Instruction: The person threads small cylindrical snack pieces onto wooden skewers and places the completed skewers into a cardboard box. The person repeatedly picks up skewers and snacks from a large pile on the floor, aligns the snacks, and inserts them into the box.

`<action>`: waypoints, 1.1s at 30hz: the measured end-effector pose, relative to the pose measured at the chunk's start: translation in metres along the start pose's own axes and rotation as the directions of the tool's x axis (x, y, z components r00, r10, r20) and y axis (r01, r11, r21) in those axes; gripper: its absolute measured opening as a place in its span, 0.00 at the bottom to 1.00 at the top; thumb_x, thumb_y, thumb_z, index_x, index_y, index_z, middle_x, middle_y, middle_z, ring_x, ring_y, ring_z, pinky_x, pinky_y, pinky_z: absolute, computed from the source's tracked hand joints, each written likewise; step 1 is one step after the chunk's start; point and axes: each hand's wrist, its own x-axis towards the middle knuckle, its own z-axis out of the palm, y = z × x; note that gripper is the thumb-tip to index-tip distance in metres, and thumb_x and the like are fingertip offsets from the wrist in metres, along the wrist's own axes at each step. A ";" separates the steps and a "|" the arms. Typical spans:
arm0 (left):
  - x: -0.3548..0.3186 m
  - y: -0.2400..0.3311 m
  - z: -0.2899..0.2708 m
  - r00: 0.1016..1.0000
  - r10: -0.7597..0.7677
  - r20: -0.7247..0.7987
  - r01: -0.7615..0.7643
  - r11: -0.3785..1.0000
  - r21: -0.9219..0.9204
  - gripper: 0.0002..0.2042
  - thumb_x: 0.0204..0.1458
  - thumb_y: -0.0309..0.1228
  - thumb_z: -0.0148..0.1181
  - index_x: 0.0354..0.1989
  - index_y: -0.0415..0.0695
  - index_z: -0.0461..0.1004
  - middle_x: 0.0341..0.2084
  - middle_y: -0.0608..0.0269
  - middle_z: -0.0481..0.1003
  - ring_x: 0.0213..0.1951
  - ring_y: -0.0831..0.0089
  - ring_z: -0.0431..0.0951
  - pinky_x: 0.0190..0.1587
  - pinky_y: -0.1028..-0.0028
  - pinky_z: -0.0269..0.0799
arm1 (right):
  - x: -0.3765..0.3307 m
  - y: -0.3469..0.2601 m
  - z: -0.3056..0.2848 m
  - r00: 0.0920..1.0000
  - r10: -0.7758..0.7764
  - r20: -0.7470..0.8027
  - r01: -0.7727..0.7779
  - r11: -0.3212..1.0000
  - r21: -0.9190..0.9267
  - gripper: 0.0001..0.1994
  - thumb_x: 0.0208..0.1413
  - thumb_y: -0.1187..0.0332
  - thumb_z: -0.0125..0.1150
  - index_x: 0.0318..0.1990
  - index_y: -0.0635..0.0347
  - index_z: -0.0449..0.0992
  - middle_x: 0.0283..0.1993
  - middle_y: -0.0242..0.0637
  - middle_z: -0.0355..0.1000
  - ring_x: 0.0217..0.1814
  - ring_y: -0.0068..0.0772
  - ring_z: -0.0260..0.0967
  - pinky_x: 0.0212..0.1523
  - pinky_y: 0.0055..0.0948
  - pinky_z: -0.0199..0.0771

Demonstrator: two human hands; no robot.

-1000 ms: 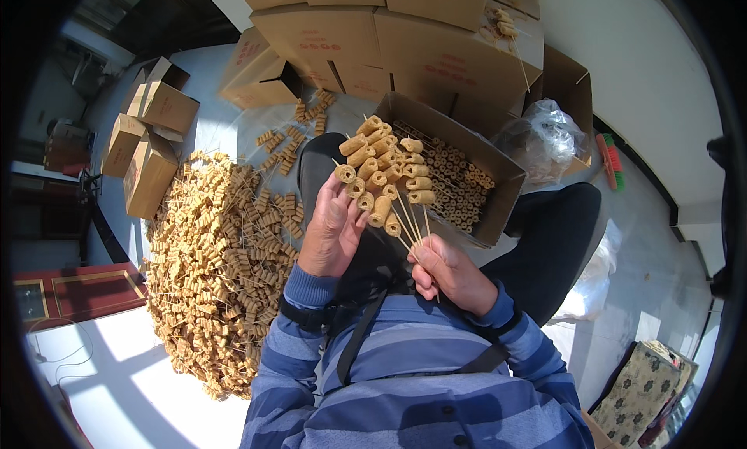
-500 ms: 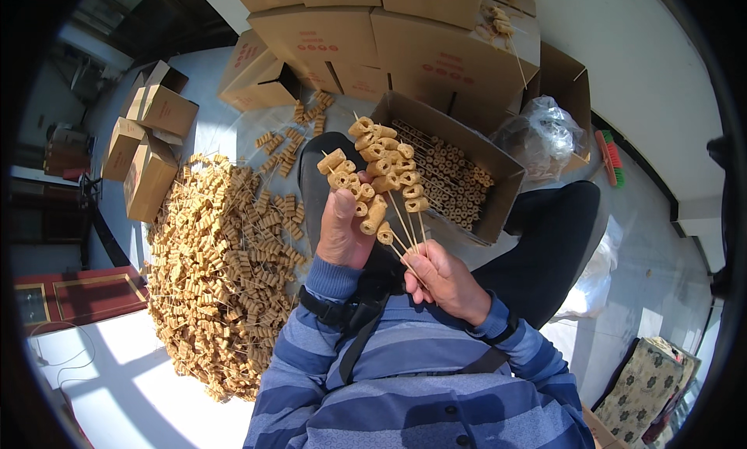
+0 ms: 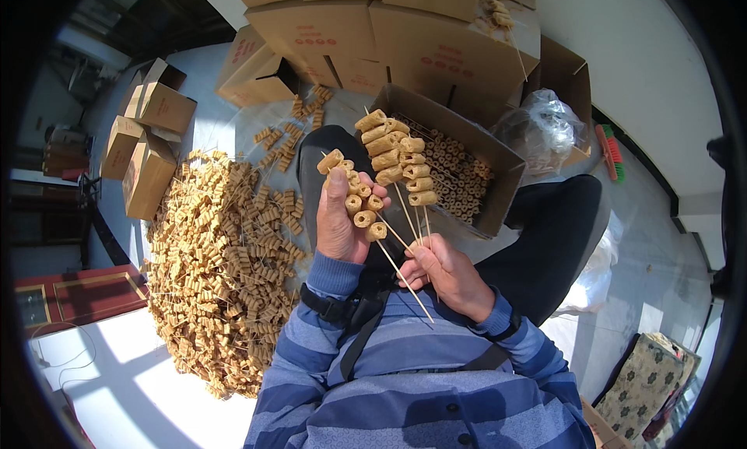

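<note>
Above the lap, near centre, the left hand (image 3: 342, 227) was closed around one skewer of tan rolls (image 3: 354, 192), its stick slanting down to the right. Just right of it, the right hand (image 3: 447, 274) pinched the sticks of a bundle of loaded skewers (image 3: 397, 157) fanned upward. Beyond both hands, an open cardboard box (image 3: 498, 165) held rows of finished skewers. A large heap of skewers (image 3: 218, 270) lay on the floor to the left, with closed cartons (image 3: 327, 29) stacked at the far side.
</note>
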 end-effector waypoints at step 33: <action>-0.021 -0.018 0.003 0.995 0.077 0.067 -0.095 0.937 0.336 0.24 0.59 0.41 0.65 0.56 0.42 0.64 0.37 0.60 0.73 0.37 0.73 0.77 0.42 0.73 0.76 | 0.016 -0.036 0.008 0.979 -0.204 -0.014 0.204 0.978 0.049 0.13 0.77 0.63 0.39 0.49 0.64 0.66 0.47 0.44 0.76 0.52 0.31 0.77 0.55 0.30 0.78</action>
